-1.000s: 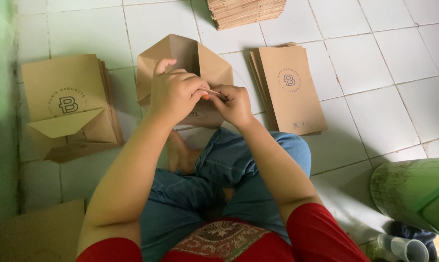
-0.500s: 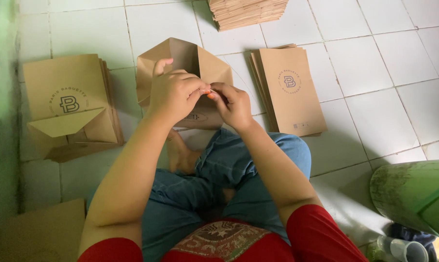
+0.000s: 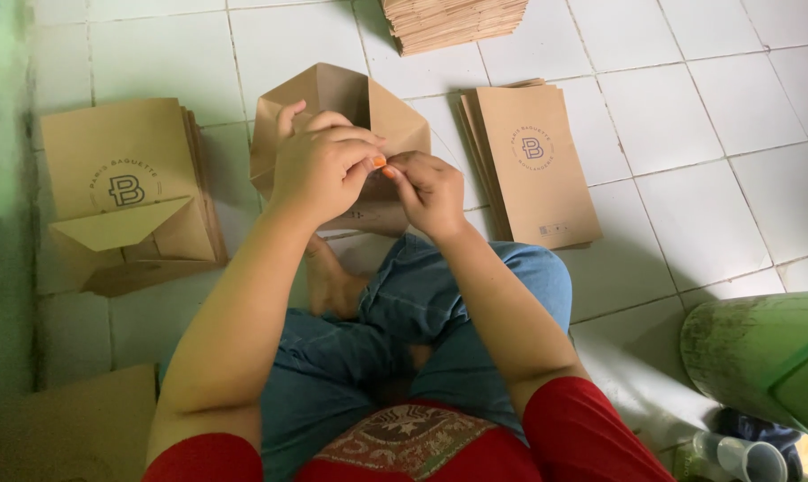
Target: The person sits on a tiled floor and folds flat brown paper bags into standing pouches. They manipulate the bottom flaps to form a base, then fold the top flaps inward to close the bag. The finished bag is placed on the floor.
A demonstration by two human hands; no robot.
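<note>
I sit cross-legged on a white tiled floor with a brown paper bag (image 3: 332, 98) in front of my knees, its bottom end unfolded into flaps. My left hand (image 3: 319, 165) grips the bag's lower flaps from above, fingers curled over them. Touching it fingertip to fingertip, my right hand (image 3: 430, 189) pinches the same folded edge of the bag. The part of the bag under both hands is hidden.
A pile of folded brown bags (image 3: 127, 192) lies at the left, a flat stack of printed bags (image 3: 533, 165) at the right, and another flat stack (image 3: 453, 20) at the top. A green container (image 3: 761, 357) stands at the lower right. More brown paper (image 3: 74, 428) lies at lower left.
My two hands have drawn closer together over the bag's bottom flaps until the fingertips meet. The bag itself has stayed in place.
</note>
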